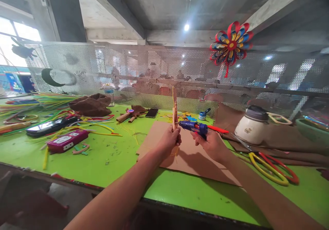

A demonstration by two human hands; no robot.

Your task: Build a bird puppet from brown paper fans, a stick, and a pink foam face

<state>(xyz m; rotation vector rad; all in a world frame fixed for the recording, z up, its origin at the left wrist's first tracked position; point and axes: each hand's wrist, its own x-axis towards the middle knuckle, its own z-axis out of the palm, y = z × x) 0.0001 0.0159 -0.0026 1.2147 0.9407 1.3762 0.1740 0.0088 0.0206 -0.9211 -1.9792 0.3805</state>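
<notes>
Upright in my left hand (170, 140) is a thin brown stick-like piece (175, 108), with a fine yellow strand along it; the fingers are wrapped round its lower end. My right hand (212, 144) grips a blue glue gun (194, 126), whose nozzle points left and is at or very near the brown piece, just above my left fingers. Both hands are over a brown cardboard sheet (156, 137) on the green table (113, 168). Yellow strands hang below my left hand.
Scissors (269, 168) and a white jar (250, 125) are at right, by brown cloth (275, 137). At left are a purple box (67, 141), a black device (51, 125) and colored strips (102, 130). A phone (151, 112) and paint pot (202, 115) sit behind the cardboard.
</notes>
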